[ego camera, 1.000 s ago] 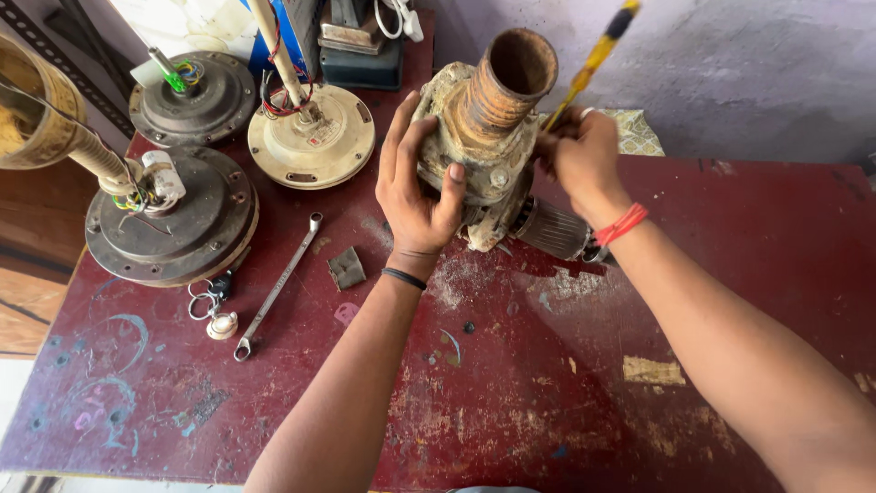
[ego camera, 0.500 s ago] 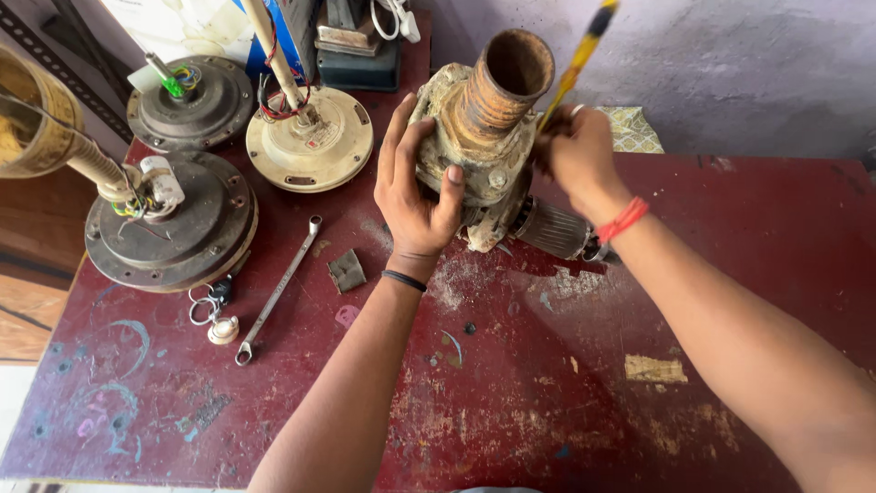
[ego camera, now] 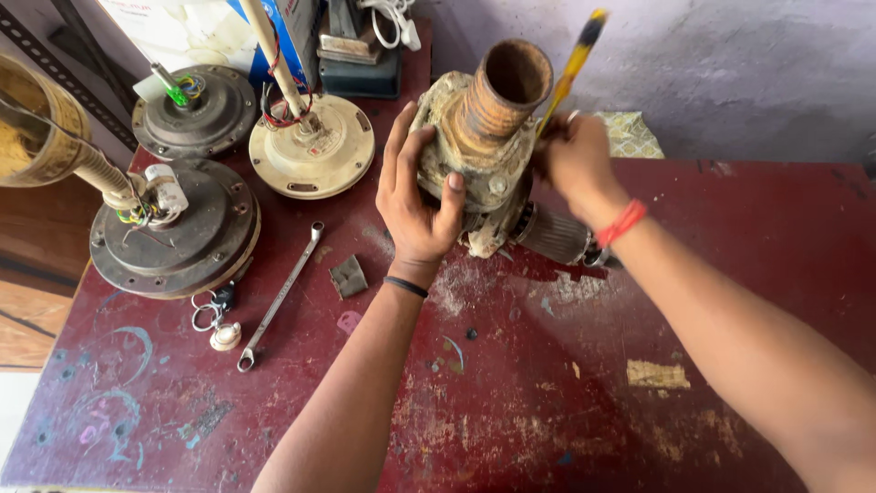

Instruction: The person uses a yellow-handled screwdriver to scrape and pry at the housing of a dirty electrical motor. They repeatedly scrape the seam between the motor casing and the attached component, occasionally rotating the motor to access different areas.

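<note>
Between both hands, the rusty pump body point(ego camera: 488, 146) stands: left hand point(ego camera: 415, 196) clasps its nine-o'clock side, right hand point(ego camera: 570, 160) grips a yellow-handled screwdriver point(ego camera: 570, 68) at three

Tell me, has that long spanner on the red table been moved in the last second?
No. The spanner lies where it did, slanting between the dark round motor housing and the small metal scrap, untouched by either hand.

Worn red table point(ego camera: 547, 411), spanner point(ego camera: 278, 297), fan motors point(ego camera: 173, 239), rusty pump point(ego camera: 488, 146), keys point(ego camera: 212, 310)
</note>
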